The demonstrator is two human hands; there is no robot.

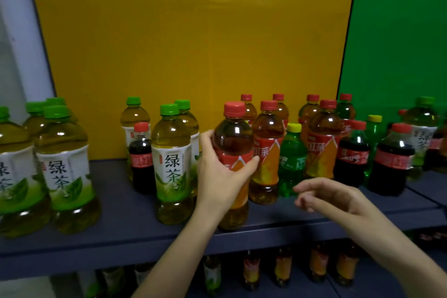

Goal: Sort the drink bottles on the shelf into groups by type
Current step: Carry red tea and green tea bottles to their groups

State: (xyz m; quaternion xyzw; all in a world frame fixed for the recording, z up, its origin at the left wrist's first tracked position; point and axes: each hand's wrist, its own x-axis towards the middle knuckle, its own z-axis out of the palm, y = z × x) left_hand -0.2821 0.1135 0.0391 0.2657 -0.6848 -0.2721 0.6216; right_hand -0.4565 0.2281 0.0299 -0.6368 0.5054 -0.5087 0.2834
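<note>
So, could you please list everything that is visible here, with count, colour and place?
green tea: eight, green caps, white-green labels; four at left, three centre-left, one far right.
red tea: about seven, red caps, amber drink; centre to right.
cola: at least three, dark, red caps; one among the centre green tea, the others at right.
green soda: two, green, yellow caps; among red tea and cola.
lower bottles: several, blurred; below the shelf.
shelf: one, dark blue-grey.
back panels: two, yellow, and green at right.
left hand: grips the front red tea.
right hand: open, holds nothing, in front of a green soda.
</note>
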